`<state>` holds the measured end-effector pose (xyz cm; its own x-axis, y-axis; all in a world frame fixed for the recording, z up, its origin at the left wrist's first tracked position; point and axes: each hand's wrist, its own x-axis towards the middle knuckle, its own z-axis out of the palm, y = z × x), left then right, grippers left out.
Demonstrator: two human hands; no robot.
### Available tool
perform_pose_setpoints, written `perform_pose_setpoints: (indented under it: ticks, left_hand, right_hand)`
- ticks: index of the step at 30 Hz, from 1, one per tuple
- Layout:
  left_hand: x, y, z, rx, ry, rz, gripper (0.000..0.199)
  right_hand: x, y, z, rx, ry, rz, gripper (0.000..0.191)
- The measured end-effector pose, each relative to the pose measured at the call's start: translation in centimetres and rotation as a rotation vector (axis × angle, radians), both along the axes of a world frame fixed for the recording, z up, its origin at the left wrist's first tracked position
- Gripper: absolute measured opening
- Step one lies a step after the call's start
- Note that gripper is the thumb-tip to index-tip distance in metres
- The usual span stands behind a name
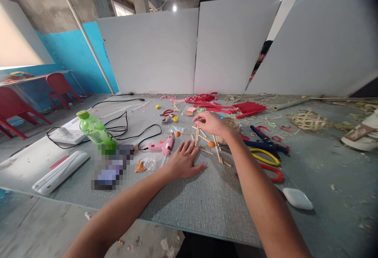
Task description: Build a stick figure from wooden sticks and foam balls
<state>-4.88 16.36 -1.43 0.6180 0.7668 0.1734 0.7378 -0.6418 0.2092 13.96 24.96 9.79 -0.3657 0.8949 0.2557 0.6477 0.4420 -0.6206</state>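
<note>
My left hand [185,158] lies flat on the table with its fingers spread, its fingertips beside a small frame of thin wooden sticks [201,133]. My right hand [210,123] reaches over that frame, thumb and fingertips closed around the top of a stick. Two orange balls belong to the frame: one orange ball [177,134] on the left end of a stick, another orange ball [211,144] nearer the middle. Several sticks lean or lie to the right, in front of a round jar [230,125] partly hidden by my right hand.
Left of my hands are a pink glue gun [162,146], a plastic bag with orange clay [141,166], a phone [110,171] and a green bottle [96,130]. To the right lie scissors [267,157], dark-blue pliers [265,141] and a white case [297,198]. Red strips [251,109] lie behind.
</note>
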Motion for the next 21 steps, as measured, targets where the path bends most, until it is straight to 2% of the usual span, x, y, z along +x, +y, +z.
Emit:
perform_pose_setpoints:
  ticks: [8,21]
  left_hand:
    - [-0.1,0.0,-0.1,0.008,-0.012,-0.001,0.087]
    - [-0.1,0.1,-0.3,0.025,-0.016,-0.015,0.086]
  right_hand:
    - [0.2,0.4,-0.4,-0.006,0.007,0.023,0.022]
    - [0.2,-1.0,1.1,0.017,-0.014,0.032,0.023]
